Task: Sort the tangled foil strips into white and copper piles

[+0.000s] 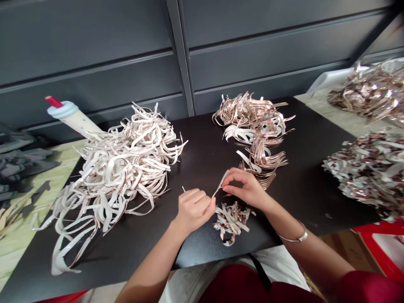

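Over the front middle of the black table, my left hand (195,208) is closed around a thin pale strip (220,184), whose other end pokes out on the far side of the fist. The thumb and fingers of my right hand (243,186) pinch the strip near its upper end. Just below my hands lies a small heap of short white and copper scraps (232,221). A large tangled pile of white strips (126,160) spreads to the left. Behind my right hand, shiny rose-gold strips (267,151) lie in loose bunches.
The black tabletop (195,151) meets a dark grey panelled wall (126,38). A tumbler (75,118) with a pale blue lid and red straw stands behind the left pile. Heaps of scraps (369,168) and metallic strips (372,94) sit at right. Dark grey pieces (25,164) lie far left.
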`<state>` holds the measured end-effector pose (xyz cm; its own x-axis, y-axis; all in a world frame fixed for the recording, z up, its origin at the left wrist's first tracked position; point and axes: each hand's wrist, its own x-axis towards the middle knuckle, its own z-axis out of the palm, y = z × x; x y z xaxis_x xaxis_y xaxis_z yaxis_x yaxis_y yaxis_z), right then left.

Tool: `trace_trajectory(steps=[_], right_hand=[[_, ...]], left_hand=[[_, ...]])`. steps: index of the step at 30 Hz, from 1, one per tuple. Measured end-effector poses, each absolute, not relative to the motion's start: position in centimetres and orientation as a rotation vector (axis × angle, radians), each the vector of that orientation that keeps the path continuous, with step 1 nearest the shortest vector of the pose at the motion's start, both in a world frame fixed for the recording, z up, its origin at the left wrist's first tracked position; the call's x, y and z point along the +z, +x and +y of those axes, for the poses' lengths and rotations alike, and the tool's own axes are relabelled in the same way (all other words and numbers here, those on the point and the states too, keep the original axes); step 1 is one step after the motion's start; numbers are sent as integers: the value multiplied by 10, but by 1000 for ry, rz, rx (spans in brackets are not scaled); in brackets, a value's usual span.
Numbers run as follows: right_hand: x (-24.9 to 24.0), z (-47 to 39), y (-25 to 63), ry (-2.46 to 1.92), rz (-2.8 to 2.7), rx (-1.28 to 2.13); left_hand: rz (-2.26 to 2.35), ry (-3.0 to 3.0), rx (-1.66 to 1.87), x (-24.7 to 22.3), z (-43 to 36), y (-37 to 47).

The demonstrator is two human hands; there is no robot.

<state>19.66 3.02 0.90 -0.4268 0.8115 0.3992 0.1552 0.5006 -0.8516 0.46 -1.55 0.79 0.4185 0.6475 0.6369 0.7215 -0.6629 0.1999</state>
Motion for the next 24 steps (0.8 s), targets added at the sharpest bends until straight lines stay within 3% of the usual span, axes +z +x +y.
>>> trace_trajectory(steps=[8, 15, 24], right_hand=[[-5, 15, 177, -767, -1995, 584], [-9, 11, 173, -866, -2015, 501], [-6, 7, 170, -839, -2005, 377]], left_hand=[[-1889, -2596, -620, 10, -18, 15], [-2239, -2679, -1075, 11, -14, 15], [-2285, -2709, -1669, 5, -15, 16]])
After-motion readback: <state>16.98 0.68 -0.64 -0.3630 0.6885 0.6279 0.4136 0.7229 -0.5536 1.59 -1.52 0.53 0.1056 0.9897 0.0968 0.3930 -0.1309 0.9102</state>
